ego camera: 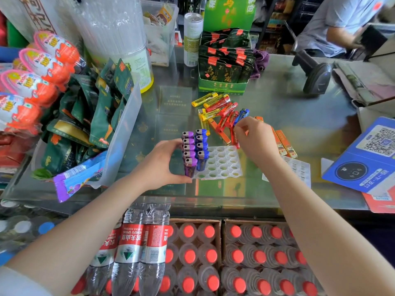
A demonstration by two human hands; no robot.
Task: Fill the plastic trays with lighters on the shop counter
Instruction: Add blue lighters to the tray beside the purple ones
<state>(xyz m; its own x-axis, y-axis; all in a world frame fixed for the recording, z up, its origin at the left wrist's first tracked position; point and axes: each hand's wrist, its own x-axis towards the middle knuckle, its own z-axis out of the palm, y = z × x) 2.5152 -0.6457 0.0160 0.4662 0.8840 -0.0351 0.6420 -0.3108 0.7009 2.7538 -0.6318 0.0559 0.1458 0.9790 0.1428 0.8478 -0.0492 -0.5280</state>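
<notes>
Fingers of left hand (164,162) curl round tray (222,163) edge — purple lighters (189,152) and blue lighters (202,146) upright inside. Right hand (254,139), behind tray, pinches a blue lighter (242,115) from loose pile (220,112).

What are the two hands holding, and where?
Left hand steadies the tray at its left edge. Right hand pinches a red lighter mid-body.

A glass worktop (288,99) carries a white plastic tray (222,163); loose lighters (220,112); a green snack box (222,82); a barcode scanner (316,75).
</notes>
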